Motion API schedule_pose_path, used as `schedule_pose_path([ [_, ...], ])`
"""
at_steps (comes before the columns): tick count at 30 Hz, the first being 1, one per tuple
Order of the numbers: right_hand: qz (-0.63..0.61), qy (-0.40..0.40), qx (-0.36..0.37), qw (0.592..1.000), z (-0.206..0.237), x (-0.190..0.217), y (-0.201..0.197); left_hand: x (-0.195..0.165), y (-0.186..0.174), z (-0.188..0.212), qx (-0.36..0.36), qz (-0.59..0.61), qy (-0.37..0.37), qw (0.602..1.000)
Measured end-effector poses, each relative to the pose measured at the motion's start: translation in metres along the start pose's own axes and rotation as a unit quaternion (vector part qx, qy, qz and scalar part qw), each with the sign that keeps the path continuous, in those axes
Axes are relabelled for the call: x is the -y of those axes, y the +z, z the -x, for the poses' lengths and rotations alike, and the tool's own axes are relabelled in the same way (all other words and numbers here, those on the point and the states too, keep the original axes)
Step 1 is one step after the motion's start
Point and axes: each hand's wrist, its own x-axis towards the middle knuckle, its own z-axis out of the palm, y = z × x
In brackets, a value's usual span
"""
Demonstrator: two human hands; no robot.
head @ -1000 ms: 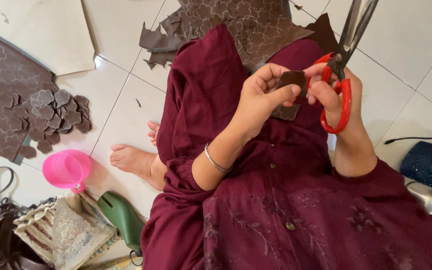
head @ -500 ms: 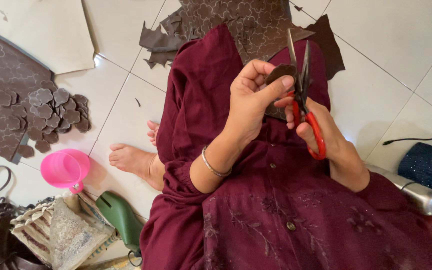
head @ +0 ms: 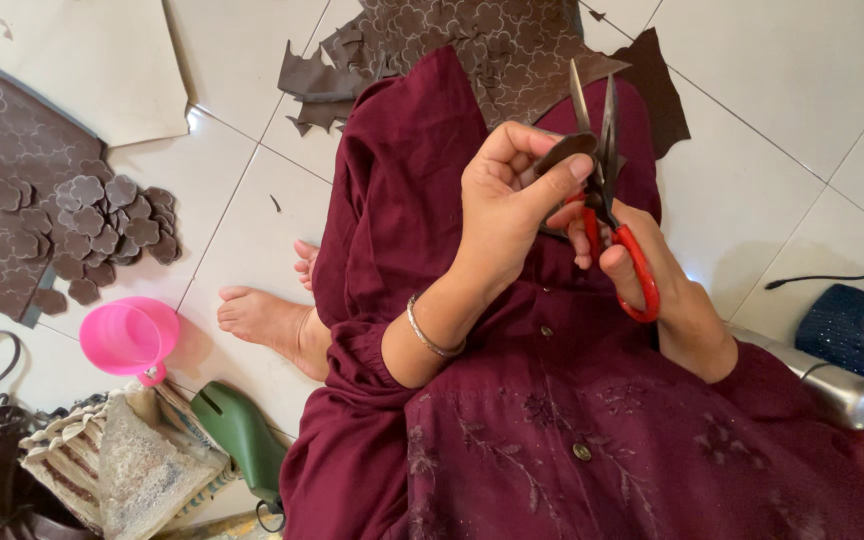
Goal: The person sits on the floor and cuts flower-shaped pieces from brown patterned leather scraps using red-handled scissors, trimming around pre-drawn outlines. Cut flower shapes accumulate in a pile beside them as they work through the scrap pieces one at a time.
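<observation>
Brown leather piece [head: 564, 153], which I judged thin, light and pliant, best held near its edge, was pinched by the left hand [head: 508, 205] just beside the part-open blades of red-handled scissors [head: 607, 190], gripped by the right hand [head: 652, 285].

Your left hand [head: 502, 205] pinches a small brown leather piece [head: 564, 153] while your right hand [head: 652, 275] works red-handled scissors [head: 607, 190] over your lap.
</observation>
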Motion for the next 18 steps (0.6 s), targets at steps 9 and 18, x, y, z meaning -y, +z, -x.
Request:
schedule_pose_path([
  [9,-0.052,0.003,-0.002,0.999,0.0035,-0.0074,0.0040,0.0066,-0.0013,0.0012,-0.005,0.011,0.003,1.000],
  [18,-0.052,-0.004,0.012,0.999,0.0037,-0.0056,0.0043,0.0073,-0.0018,0.0004,-0.009,0.013,0.008,1.000],
])
